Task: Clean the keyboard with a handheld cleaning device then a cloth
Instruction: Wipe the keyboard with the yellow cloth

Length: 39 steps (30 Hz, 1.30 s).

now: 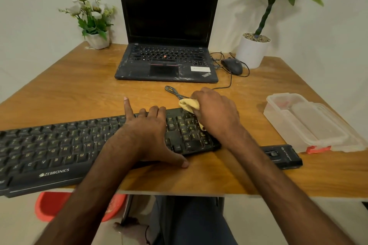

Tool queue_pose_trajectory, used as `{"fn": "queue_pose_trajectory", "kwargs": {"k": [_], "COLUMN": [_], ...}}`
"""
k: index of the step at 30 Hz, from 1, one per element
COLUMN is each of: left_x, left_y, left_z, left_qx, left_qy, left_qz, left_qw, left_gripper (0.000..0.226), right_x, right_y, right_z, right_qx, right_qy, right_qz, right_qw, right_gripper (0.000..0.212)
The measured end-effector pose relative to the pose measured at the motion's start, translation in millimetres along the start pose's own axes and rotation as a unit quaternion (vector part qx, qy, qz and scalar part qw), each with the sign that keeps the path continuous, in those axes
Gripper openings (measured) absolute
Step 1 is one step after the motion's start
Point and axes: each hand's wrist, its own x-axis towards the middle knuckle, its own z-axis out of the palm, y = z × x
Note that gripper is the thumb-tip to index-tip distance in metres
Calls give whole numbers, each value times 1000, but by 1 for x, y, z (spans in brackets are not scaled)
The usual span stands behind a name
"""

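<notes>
A black Zebronics keyboard (59,149) lies along the front of the wooden table (79,85), with its left end past the table's front edge. My left hand (151,135) lies flat on the keyboard's right half, fingers spread and straight, thumb on the table in front. My right hand (215,113) grips a bunched yellow cloth (189,104) and holds it against the number pad at the keyboard's right end. A black handheld cleaning device (282,157) lies on the table to the right of the keyboard, untouched.
An open black laptop (167,26) stands at the back, a wired mouse (233,65) to its right. A clear plastic box (310,123) sits at the right edge. Two potted plants, one (95,18) at the left and one (256,45) at the right, stand in the back corners. A red tub (51,205) is under the table.
</notes>
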Motion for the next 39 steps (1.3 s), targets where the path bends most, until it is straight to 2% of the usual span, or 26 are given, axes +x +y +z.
{"fn": "queue_pose_trajectory", "kwargs": {"k": [2, 4, 9, 14, 20, 25, 31, 36, 39], "left_x": [0, -1, -1, 0, -1, -1, -4, -3, -2], "left_y": [0, 0, -1, -1, -1, 0, -1, -2, -1], "left_z": [1, 2, 2, 2, 4, 3, 4, 7, 6], "left_qx": [3, 2, -1, 5, -2, -5, -15, -16, -11], "left_qy": [3, 3, -6, -6, -1, -4, -1, 7, 7], "left_qz": [1, 1, -1, -3, -3, -5, -1, 1, 1], "left_qw": [1000, 1000, 1000, 1000, 1000, 1000, 1000, 1000, 1000], "left_gripper": [150, 149, 149, 149, 150, 150, 148, 148, 149], "right_x": [-2, -5, 2, -15, -3, -17, -5, -29, -40], "right_y": [-9, -9, 5, -13, 8, -3, 17, 13, 15], "right_z": [0, -1, 0, -3, -4, -3, -3, -13, -15], "right_qx": [66, 79, 2, 33, 2, 89, 17, 113, 63], "right_qy": [-27, -44, -14, -42, -4, -42, -13, -69, -65], "right_qz": [-39, -64, 31, -36, 49, -38, 10, -91, -126], "right_qw": [997, 994, 999, 998, 999, 994, 1000, 987, 988], "right_gripper": [31, 32, 31, 34, 31, 32, 30, 33, 35]}}
